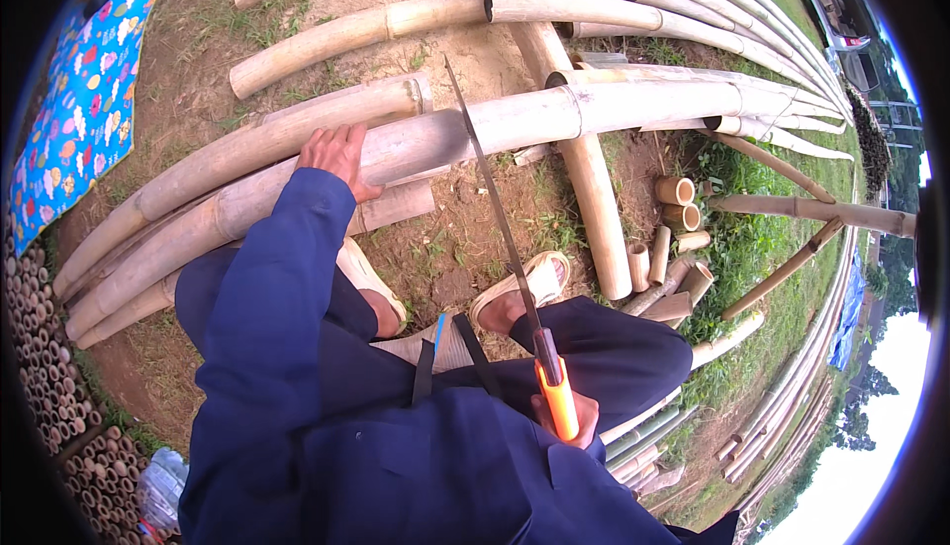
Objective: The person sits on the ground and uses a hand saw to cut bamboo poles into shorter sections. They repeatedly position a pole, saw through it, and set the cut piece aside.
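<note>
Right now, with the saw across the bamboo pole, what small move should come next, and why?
Probably a short, steady stroke with the right hand: it grips the saw, whose blade crosses the bamboo pole, while the left hand rests on that pole, clear of the blade.

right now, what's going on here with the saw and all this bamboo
A seated person rests their left hand on a thick bamboo pole and grips the orange handle of a handsaw in their right hand. The blade lies across the pole, to the right of the left hand; whether it has bitten in can't be told. The pole is in one piece as far as shows, and short bamboo pieces sit off to the right.
</note>
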Available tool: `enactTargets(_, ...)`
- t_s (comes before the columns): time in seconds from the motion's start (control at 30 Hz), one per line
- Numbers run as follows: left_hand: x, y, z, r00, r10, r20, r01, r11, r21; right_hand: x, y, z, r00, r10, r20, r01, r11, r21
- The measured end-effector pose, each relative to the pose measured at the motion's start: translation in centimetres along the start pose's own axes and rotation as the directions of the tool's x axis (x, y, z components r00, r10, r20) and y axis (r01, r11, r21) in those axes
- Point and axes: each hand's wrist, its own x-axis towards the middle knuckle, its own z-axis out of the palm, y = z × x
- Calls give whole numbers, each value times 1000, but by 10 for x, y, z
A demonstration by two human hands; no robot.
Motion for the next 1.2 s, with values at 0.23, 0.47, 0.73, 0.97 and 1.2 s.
enactTargets(0.23, 10, 9, -9, 996, -34, 83, 35, 999, -16, 127, 13, 56, 993, 118, 4, -114, 950, 289)
enactTargets(0.47, 5, 3, -2, 1000, 14, -26, -15, 1000, -14, 0, 23, 2, 999, 25, -23, -24, 997, 74)
enactTargets(0.73, 7, -2, -4, 999, -16, 51, 18, 999, -46, 80, 27, 50, 991, 134, 19, -133, 946, 295)
enactTargets(0.97, 12, 0, 6, 1000, 7, 14, -6, 998, -56, 46, 21, 19, 997, 74, 11, -74, 976, 205)
enactTargets(1.2, 13, -7, -5, 999, 10, -35, -11, 1000, -26, 66, 18, 40, 985, 166, 37, -169, 944, 284)
